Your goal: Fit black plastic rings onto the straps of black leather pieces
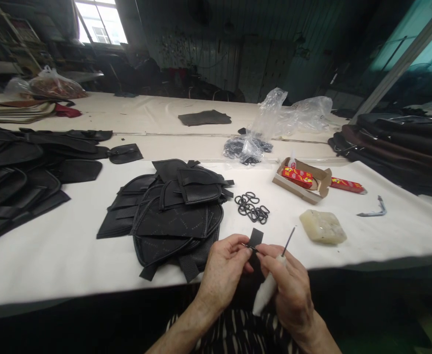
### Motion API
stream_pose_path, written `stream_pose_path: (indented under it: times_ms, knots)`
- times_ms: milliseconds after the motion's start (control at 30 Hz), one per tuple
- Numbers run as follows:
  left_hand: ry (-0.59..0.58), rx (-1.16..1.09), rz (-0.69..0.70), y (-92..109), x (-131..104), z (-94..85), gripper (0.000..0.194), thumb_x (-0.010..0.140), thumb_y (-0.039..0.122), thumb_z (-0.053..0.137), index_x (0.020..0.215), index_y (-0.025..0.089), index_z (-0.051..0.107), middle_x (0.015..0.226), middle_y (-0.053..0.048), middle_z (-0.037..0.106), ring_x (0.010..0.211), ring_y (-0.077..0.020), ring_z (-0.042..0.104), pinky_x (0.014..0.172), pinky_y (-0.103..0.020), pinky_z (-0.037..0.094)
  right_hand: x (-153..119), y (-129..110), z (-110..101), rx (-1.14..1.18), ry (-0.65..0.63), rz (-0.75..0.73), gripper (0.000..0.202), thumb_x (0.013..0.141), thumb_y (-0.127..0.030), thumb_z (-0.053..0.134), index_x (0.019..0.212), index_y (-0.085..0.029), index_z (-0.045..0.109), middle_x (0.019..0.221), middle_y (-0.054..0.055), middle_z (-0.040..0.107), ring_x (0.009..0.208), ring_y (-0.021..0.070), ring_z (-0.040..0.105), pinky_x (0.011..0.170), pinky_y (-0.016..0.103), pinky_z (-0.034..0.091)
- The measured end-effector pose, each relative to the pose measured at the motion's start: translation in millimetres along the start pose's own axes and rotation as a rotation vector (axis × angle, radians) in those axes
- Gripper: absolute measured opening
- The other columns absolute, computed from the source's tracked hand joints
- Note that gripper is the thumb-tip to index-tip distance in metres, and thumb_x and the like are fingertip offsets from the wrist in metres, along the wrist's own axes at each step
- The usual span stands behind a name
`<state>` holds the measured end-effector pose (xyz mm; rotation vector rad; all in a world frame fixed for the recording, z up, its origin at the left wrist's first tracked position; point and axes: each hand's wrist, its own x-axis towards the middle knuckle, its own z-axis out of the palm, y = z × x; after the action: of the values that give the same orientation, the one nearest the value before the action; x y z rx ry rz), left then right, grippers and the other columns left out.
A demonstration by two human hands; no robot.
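Observation:
My left hand point(225, 273) pinches a short black strap point(256, 237) at the table's front edge, where a dark metal ring shows small between the fingertips. My right hand point(293, 290) holds an awl point(269, 290) with a whitish handle, its thin metal shaft pointing up and right. The thumb and forefinger of that same hand touch the ring and strap from the right. Just beyond the hands lies a loose cluster of black D-rings point(252, 207). To the left is a pile of black pieces with piped edges and straps point(175, 216).
A cardboard box point(302, 191) holds red packets; beside it lie another red packet point(348, 185), a yellowish block point(322, 227) and a bent metal tool point(378, 209). Clear plastic bags point(252, 147) sit farther back. Black pieces point(13, 182) are heaped left, stacked dark bags point(403, 147) right.

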<state>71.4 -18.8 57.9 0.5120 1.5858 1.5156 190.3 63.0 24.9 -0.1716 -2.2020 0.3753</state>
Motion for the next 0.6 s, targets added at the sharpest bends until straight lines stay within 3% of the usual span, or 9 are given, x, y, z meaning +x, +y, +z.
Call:
stream_pose_path:
  times_ms: [133,267,367,467,600]
  knots:
    - [0.02,-0.032,-0.002,3,-1,1.6,0.014,0.072,0.021,0.058,0.084,0.014,0.06,0.057,0.003,0.057,0.05,-0.0094,0.054,0.053,-0.02,0.041,-8,-5,8,0.142,0.071,0.185,0.018,0.084,-0.005,0.051,0.092,-0.019,0.058,0.094,0.009,0.064,0.084,0.0193,0.061,0.067,0.033,0.053]
    - [0.05,-0.006,0.033,2,-4,3.8,0.011,0.074,0.022,0.057,0.081,0.015,0.06,0.055,0.004,0.057,0.049,-0.0087,0.053,0.052,-0.018,0.041,-2,-13,10,0.249,0.196,0.592,0.009,0.081,-0.016,0.06,0.085,-0.022,0.053,0.097,0.006,0.063,0.088,0.0185,0.062,0.075,0.032,0.051]
    - [0.082,0.01,0.055,0,-5,6.7,0.009,0.073,0.02,0.056,0.08,0.016,0.06,0.058,0.004,0.059,0.049,-0.0092,0.054,0.05,-0.019,0.042,14,-19,5,0.468,0.134,0.837,0.015,0.079,-0.026,0.063,0.08,-0.022,0.048,0.097,0.005,0.064,0.086,0.0189,0.063,0.073,0.03,0.052]
    - [0.083,0.045,0.096,-2,-5,9.1,0.009,0.074,0.021,0.055,0.079,0.016,0.061,0.064,0.002,0.062,0.05,-0.0096,0.055,0.05,-0.019,0.045,26,-21,0,0.67,0.072,0.947,0.019,0.079,-0.028,0.063,0.077,-0.022,0.045,0.088,0.001,0.063,0.073,0.0154,0.061,0.063,0.026,0.052]
    - [0.094,0.071,0.134,-6,-6,10.1,0.009,0.075,0.019,0.053,0.078,0.017,0.06,0.067,0.002,0.062,0.053,-0.0107,0.057,0.051,-0.02,0.047,29,-21,-3,0.697,0.037,0.988,0.018,0.078,-0.028,0.064,0.08,-0.021,0.048,0.074,-0.002,0.055,0.062,0.0128,0.053,0.052,0.022,0.047]
